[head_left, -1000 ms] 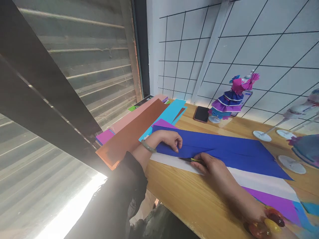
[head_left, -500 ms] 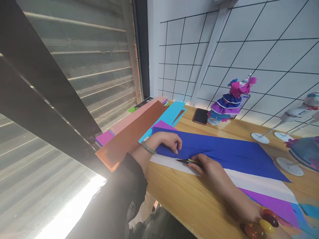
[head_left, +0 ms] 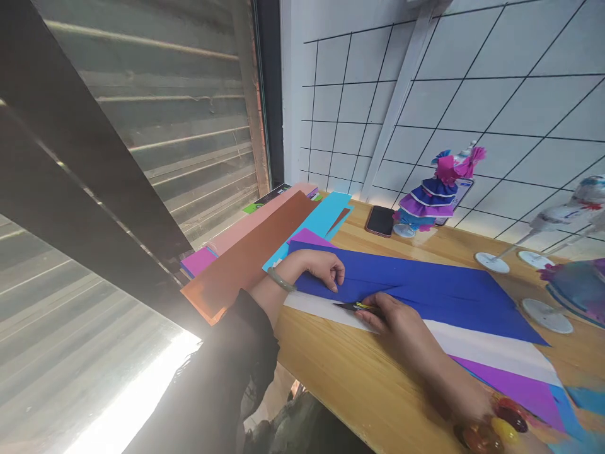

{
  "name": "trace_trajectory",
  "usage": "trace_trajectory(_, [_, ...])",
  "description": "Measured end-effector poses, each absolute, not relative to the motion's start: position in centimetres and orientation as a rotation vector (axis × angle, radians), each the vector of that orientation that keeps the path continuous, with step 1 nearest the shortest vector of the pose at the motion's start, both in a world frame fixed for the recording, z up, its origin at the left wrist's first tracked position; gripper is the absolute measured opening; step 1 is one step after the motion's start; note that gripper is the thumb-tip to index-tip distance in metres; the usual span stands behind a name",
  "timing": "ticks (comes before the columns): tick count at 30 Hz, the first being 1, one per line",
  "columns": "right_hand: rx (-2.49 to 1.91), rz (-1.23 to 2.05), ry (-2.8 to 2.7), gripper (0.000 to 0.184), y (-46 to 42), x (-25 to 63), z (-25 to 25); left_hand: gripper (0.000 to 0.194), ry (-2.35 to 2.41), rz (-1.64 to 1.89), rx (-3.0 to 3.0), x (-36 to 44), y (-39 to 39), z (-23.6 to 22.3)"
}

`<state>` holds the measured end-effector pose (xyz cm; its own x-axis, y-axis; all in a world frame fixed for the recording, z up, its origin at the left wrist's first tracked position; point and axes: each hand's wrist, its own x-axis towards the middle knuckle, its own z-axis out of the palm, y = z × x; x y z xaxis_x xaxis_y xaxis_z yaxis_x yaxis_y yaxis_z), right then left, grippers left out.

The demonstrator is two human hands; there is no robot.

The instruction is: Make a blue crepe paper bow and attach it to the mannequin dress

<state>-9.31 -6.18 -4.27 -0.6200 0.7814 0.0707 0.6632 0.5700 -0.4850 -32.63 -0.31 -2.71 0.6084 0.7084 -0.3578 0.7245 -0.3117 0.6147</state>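
My left hand (head_left: 321, 270) rests with curled fingers on a sheet of dark blue paper (head_left: 439, 287), near its left end. It appears to hold nothing. My right hand (head_left: 392, 315) is closed around what look like scissors (head_left: 347, 306), with dark pointed blades and a yellow and black handle. The handle is mostly hidden by the fingers. The blades point left, over the front edge of the blue paper, where a white sheet (head_left: 496, 350) shows beneath. Dark crease-like or cut lines run along the blue paper. Purple paper (head_left: 513, 391) peeks out under the white sheet.
Brown paper (head_left: 259, 249), pink paper (head_left: 265, 217) and light blue paper (head_left: 326, 214) lie at the left. A phone (head_left: 380, 221) lies near the wall beside a doll in a ruffled paper dress (head_left: 425, 195). Figures on white round bases (head_left: 491, 262) stand at the right.
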Motion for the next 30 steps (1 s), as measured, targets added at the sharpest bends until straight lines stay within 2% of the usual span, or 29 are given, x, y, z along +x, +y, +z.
trace_trajectory(30, [-1.151,0.598,-2.566,0.027,-6.3,-10.4,-4.3,0.031,1.106,-0.026,2.062,-32.7,0.1,-3.3])
